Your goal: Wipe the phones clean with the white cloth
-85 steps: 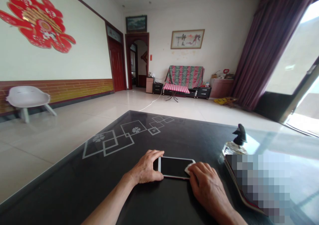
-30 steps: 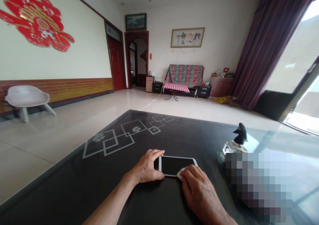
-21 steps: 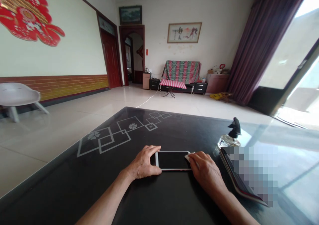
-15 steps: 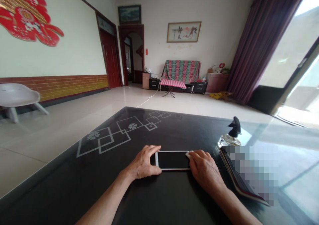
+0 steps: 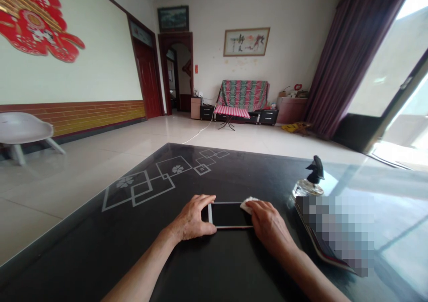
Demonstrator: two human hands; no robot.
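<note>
A smartphone (image 5: 228, 214) with a dark screen and pale frame lies flat on the black glass table (image 5: 214, 177). My left hand (image 5: 193, 217) grips its left end, thumb on the near edge and fingers curled over the far edge. My right hand (image 5: 269, 224) presses a small white cloth (image 5: 248, 201) onto the phone's right end; most of the cloth is hidden under the fingers.
A clear spray bottle (image 5: 309, 184) with a black nozzle stands to the right. Just in front of it lies a flat dark device (image 5: 321, 239), partly blurred out. White square patterns (image 5: 157, 179) mark the table's far left. A white chair (image 5: 23, 130) stands by the left wall.
My right hand has slid the white cloth back and forth over the phone's right part, now resting toward its far right corner. My left hand has kept hold of the left end.
</note>
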